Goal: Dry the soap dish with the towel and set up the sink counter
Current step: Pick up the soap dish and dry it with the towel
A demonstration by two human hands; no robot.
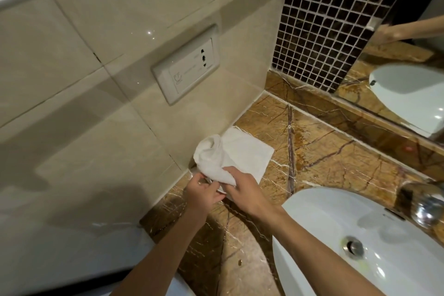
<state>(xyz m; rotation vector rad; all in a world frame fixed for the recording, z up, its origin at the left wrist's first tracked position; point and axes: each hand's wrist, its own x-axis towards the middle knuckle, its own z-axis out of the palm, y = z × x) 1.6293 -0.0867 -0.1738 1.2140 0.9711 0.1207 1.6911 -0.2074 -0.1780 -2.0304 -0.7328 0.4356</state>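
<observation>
1. The brown veined marble table (324, 151) meets a beige tiled wall (96, 127) on its 9 o'clock side and a mirror (408, 79) on its far side
2. A white crumpled cloth towel (211, 158) is bunched above the table close to the wall, over a flat white folded cloth (252, 151) that lies on the table at its 2 o'clock
3. The right hand (245, 190) has its fingers clamped on the lower end of the towel
4. The left hand (201, 192), at 9 o'clock of the right hand and touching it, has its fingers closed on the edge of a white soap dish (222, 192); only a thin sliver of the dish shows between and under the hands, the towel covering the rest
5. A white oval ceramic sink basin (348, 235) sits at 4 o'clock of the hands, with a chrome tap (425, 204) at its far rim
6. A white wall socket plate (185, 67) is set in the tiles at 12 o'clock of the towel
</observation>
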